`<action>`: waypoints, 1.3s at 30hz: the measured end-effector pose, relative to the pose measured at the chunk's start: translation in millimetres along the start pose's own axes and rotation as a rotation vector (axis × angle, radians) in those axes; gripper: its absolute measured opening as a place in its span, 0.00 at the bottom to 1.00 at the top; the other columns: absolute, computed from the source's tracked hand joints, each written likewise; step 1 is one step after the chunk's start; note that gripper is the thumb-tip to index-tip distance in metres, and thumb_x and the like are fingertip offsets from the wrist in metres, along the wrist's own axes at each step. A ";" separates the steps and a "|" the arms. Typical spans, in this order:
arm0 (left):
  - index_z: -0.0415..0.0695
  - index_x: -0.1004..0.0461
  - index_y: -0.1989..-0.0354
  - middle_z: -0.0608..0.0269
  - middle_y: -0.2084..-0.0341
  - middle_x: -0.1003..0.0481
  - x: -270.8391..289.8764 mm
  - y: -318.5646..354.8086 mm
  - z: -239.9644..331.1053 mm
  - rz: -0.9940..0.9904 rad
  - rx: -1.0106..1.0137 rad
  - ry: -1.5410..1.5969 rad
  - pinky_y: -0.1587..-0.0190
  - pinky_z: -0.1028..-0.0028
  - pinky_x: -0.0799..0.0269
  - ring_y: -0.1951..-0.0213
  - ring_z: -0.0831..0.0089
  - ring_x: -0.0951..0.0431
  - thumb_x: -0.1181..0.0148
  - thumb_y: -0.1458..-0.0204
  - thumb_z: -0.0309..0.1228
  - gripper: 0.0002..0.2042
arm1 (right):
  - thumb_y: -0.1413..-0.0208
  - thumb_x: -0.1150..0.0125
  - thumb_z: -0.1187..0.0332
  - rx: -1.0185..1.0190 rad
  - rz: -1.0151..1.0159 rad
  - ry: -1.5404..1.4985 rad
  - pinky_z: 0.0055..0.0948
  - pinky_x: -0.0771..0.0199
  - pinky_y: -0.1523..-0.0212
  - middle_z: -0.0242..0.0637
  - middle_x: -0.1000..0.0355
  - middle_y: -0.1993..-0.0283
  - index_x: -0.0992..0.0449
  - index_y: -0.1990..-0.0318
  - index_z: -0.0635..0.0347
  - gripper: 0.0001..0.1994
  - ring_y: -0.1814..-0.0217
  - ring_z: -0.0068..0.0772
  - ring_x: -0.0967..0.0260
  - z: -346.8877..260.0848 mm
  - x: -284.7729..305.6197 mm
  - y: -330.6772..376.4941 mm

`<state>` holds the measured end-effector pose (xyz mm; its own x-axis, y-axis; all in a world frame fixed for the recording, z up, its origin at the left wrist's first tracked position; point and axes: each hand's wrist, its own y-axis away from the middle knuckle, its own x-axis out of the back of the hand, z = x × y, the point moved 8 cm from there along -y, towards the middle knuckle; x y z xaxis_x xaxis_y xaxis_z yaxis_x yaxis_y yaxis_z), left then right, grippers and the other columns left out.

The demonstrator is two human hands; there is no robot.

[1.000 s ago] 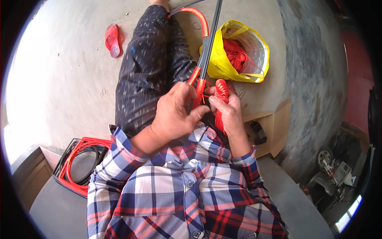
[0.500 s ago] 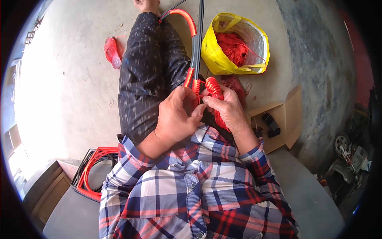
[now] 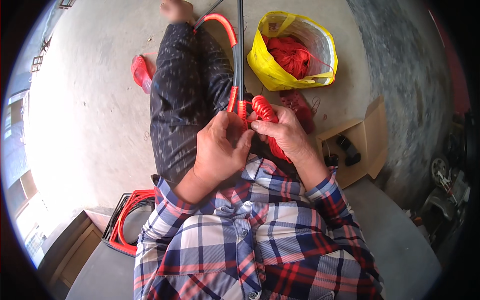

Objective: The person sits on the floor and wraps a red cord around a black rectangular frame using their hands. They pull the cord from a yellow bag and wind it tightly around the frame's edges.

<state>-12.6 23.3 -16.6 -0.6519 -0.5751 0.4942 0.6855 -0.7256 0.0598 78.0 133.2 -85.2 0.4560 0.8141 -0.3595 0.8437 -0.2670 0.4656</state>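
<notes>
Pinching one cord bundle (image 3: 263, 108) with our right hand (image 3: 286, 131); two red wrappings (image 3: 233, 98) beside our left hand (image 3: 215, 150), its fingers' hold unclear; one yellow bag (image 3: 264, 64).

A buttoned plaid shirt (image 3: 205, 240) – white, navy and red – worn with dark, pale-flecked trousers (image 3: 175, 100).

The red cord bundle (image 3: 263, 109), nearly upright earlier, now leans left; the black tubes (image 3: 241, 50) no longer overlap the yellow bag (image 3: 264, 65); more bare foot (image 3: 177, 11) shows.
</notes>
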 end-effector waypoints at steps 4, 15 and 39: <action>0.38 0.29 0.68 0.65 0.79 0.26 -2.5 -0.1 -1.3 0.007 -0.043 -0.057 0.72 0.79 0.31 0.76 0.82 0.29 0.34 0.49 0.20 0.07 | 0.46 0.35 0.64 0.022 -0.005 0.009 0.21 0.32 0.69 0.27 0.29 0.72 0.22 0.62 0.62 0.11 0.72 0.17 0.34 -2.7 -0.5 -1.1; 0.37 0.29 0.69 0.65 0.79 0.26 -4.6 -4.2 -25.3 -0.115 0.165 0.163 0.69 0.77 0.30 0.74 0.81 0.28 0.38 0.45 0.22 0.05 | 0.46 0.34 0.65 -0.018 -0.014 0.000 0.20 0.35 0.70 0.26 0.31 0.73 0.23 0.63 0.60 0.09 0.74 0.17 0.36 2.7 0.3 -3.4; 0.41 0.31 0.67 0.76 0.74 0.32 -19.7 -3.4 -43.8 -0.258 0.365 0.512 0.65 0.83 0.37 0.70 0.88 0.36 0.42 0.41 0.23 0.04 | 0.44 0.39 0.66 0.066 0.046 -0.030 0.20 0.35 0.71 0.25 0.32 0.75 0.26 0.67 0.58 0.06 0.75 0.15 0.36 0.5 4.7 2.3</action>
<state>-16.3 20.6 -64.5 -0.8188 -0.5725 -0.0426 0.4947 -0.7413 0.4536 82.3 136.1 -86.2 0.5021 0.7847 -0.3635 0.8382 -0.3380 0.4280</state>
